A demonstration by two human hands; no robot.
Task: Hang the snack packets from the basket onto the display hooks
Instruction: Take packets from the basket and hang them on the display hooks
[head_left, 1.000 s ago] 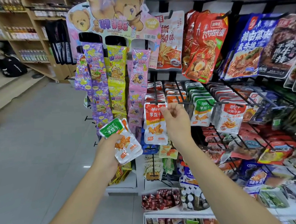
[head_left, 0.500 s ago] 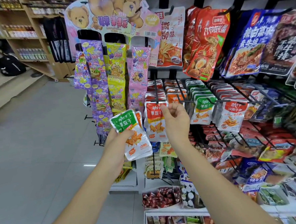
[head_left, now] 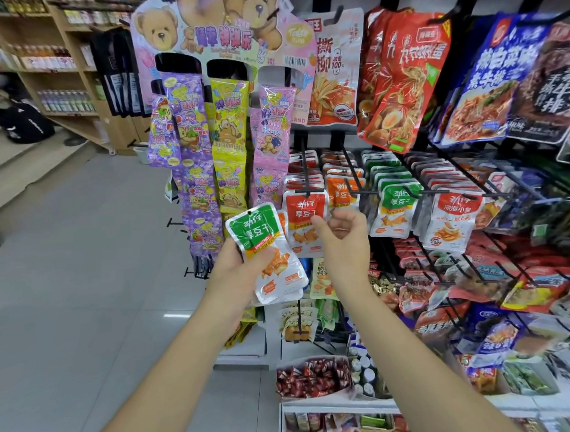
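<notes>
The left hand clamps its fingers on a small stack of green-and-white glossy foil snack packets beside the black wire display hooks, while the right hand hangs loosely curled and empty, and the light, limp, slippery packets seem best pinched near the top hole.

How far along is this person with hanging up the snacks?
Done: a red packet hangs at the front of its hook, the right hand beside it with loose fingers. In hand: the left hand grips a stack of packets, green on top. Left: that stack; the basket is out of view.
</notes>
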